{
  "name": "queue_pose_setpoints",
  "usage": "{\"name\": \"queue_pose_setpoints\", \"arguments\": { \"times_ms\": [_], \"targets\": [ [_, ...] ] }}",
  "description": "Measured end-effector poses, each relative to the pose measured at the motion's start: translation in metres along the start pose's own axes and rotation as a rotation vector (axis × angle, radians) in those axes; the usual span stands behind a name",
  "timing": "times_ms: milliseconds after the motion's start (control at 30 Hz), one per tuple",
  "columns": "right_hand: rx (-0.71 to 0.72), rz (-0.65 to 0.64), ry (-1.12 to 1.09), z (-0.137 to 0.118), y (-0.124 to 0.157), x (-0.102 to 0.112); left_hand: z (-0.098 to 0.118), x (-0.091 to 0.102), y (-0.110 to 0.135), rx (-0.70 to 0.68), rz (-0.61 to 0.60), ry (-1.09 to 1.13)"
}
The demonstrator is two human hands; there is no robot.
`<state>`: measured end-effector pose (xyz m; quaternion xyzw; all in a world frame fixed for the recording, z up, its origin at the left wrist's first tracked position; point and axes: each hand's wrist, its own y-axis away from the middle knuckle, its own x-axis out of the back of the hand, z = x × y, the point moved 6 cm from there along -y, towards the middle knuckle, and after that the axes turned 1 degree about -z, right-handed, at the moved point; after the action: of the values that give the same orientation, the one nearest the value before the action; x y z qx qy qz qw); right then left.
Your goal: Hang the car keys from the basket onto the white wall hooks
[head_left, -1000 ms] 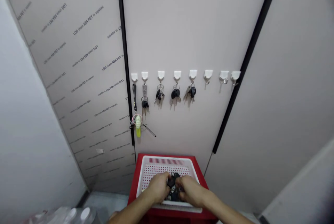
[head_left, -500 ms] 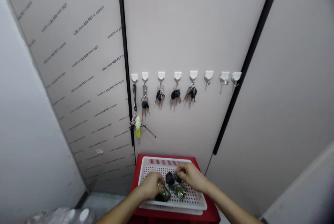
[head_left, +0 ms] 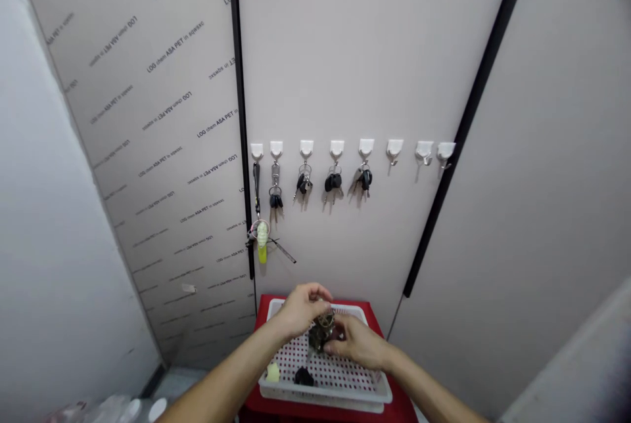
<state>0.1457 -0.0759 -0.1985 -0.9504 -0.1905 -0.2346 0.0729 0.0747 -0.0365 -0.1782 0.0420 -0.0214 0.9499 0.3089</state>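
Grey-white wall panels [head_left: 369,62] fill the view beyond the hands, w/ a film-covered panel [head_left: 148,147] printed "LOG chem ASA PET" up to the L. Red stand [head_left: 256,403] sits right under the hands, carrying a white perforated plastic basket [head_left: 320,400]. Well above the hands, a row of white stick-on hooks [head_left: 350,147] carries key sets [head_left: 333,182]. L hand [head_left: 300,311] curls narrow over the top of a metal-ringed key bunch [head_left: 323,331]; R hand [head_left: 357,343] pinches its side, so the bunch is held between both, over the basket. Below L hand, in the basket: black key fob [head_left: 303,377] & pale yellow-green charm [head_left: 273,373], near each other, not touching.
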Motion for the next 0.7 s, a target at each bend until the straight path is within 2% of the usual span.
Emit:
{"name": "queue_pose_setpoints", "arguments": {
  "times_ms": [133, 233, 333, 433, 567, 700],
  "targets": [
    [-0.06, 0.079, -0.083, 0.012, -0.003, 0.005, 0.0, 0.002, -0.001, 0.026, -0.016, 0.066],
    [-0.112, 0.221, -0.032, 0.02, -0.005, 0.022, -0.005, 0.006, -0.002, 0.068, -0.001, 0.096],
    [-0.139, 0.309, -0.083, 0.02, -0.005, 0.036, -0.006, 0.009, -0.005, 0.056, 0.025, 0.084],
    [-0.146, 0.323, -0.149, 0.012, -0.006, 0.042, -0.002, 0.007, -0.008, -0.003, 0.012, 0.054],
    [-0.126, 0.281, -0.157, -0.001, -0.007, 0.04, 0.001, 0.009, -0.01, -0.079, 0.063, -0.147],
    [-0.093, 0.267, -0.146, -0.011, -0.007, 0.037, 0.003, 0.0, -0.009, -0.089, -0.062, -0.165]
  ]
}}
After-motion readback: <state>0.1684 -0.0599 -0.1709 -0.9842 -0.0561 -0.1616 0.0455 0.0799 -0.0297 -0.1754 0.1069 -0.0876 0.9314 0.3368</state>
